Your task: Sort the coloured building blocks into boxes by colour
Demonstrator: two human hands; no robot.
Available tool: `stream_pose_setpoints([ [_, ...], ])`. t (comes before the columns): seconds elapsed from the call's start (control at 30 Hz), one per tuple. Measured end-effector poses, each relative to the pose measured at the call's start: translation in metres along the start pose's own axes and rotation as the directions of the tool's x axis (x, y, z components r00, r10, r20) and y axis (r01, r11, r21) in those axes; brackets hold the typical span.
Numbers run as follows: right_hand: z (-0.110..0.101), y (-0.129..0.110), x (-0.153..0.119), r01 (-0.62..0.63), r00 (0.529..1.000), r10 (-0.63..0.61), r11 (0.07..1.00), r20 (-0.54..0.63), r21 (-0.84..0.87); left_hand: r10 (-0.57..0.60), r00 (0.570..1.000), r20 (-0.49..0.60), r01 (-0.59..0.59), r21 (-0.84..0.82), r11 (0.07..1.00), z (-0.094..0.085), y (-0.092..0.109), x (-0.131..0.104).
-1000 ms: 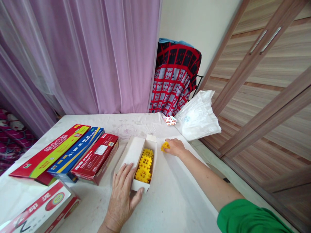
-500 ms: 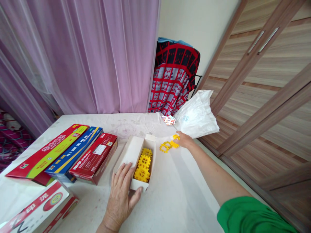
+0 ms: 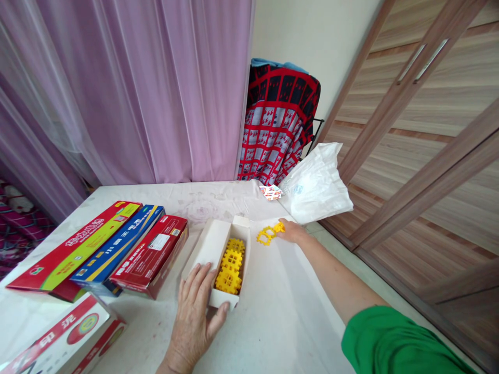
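Observation:
On the table stands a white cardboard box with its long flap folded out to the left. Inside it are several yellow notched plastic building pieces. My left hand grips the box's near end, fingers over the flap and thumb against the end wall. To the right of the box, my right hand is closed on a yellow plastic building piece; its fingertips are partly hidden. Beside that hand lies another yellow piece, ring-shaped with a notched edge, touching or nearly touching the held one.
Several boxes stand at the left: a red and green one, a blue one, a dark red one and a white and red one. A white plastic bag and a small patterned packet lie at the table's far right corner.
My right hand has moved slightly down and left, and its fingers have closed around the yellow piece near the ring-shaped one. My left hand has stayed on the box.

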State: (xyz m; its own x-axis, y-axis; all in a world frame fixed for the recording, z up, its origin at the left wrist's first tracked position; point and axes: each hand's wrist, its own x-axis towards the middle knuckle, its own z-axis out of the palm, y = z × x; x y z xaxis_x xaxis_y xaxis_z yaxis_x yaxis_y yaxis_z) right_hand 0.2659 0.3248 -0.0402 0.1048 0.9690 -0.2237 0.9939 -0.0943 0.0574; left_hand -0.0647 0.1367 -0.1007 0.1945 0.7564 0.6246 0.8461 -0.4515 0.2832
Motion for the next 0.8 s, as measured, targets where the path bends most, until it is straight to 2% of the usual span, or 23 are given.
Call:
stream_pose_setpoints([
  [0.27, 0.000, 0.001, 0.001, 0.011, 1.000, -0.010, 0.999, 0.014, -0.040, 0.011, 1.000, -0.019, -0.011, 0.001, 1.000, -0.002, 0.002, 0.003],
  [0.6, 0.013, 0.025, -0.026, 0.102, 0.994, -0.100, 0.993, 0.046, -0.054, 0.021, 1.000, -0.019, -0.021, 0.007, 1.000, -0.002, 0.001, 0.002],
  [0.7, 0.004, 0.021, -0.025, 0.118, 0.992, -0.116, 0.992, 0.049, -0.051, 0.024, 1.000, -0.016, -0.024, 0.017, 1.000, -0.001, 0.001, 0.002],
  [0.8, -0.007, 0.004, -0.026, 0.179, 0.984, -0.180, 0.983, -0.014, -0.048, 0.026, 1.000, -0.017, -0.025, 0.018, 1.000, -0.001, 0.001, 0.002],
])
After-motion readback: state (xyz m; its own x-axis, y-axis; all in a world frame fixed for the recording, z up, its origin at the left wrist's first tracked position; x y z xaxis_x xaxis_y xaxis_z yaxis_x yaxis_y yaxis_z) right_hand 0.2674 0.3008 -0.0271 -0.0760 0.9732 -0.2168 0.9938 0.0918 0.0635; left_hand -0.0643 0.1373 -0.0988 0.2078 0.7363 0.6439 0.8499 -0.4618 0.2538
